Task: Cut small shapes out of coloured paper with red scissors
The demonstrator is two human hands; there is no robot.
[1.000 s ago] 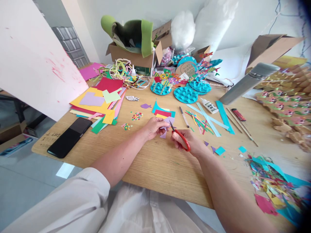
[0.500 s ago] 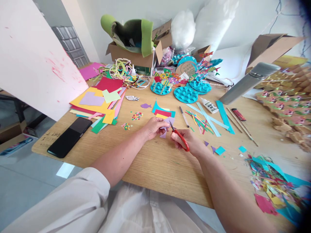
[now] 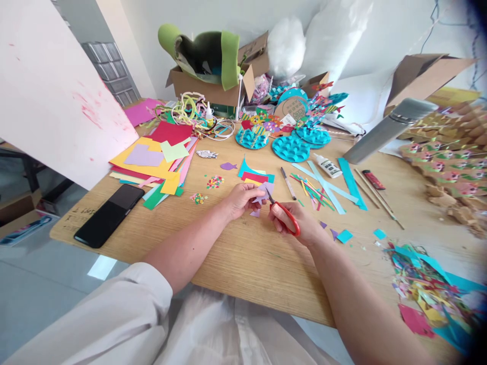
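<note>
Between the fingers of my left hand (image 3: 245, 200) is a small piece of purple paper (image 3: 259, 198), pinched and partly hidden by the fingertips. My right hand (image 3: 291, 220) grips a pair of scissors with red handles (image 3: 293, 226). Their dark blades point up and left, with the tips at the paper's right side. Just beyond my hands lie teal (image 3: 247, 170), red and yellow paper pieces. A purple paper scrap (image 3: 255, 213) rests on the table below the left fingers. Farther off lies a purple paper fish (image 3: 229, 166).
Coloured paper sheets (image 3: 171, 134) and a black phone (image 3: 109, 215) are at left. A pen (image 3: 288, 183), paper strips (image 3: 329, 185), a glue bottle (image 3: 328, 166) and a grey flask (image 3: 390, 131) stand or lie to the right. Scraps (image 3: 426, 289) are piled at the near right. Teal crafts (image 3: 291, 147) stand behind.
My right hand and the scissors have shifted slightly to the right. The purple paper in my left hand has turned a little.
</note>
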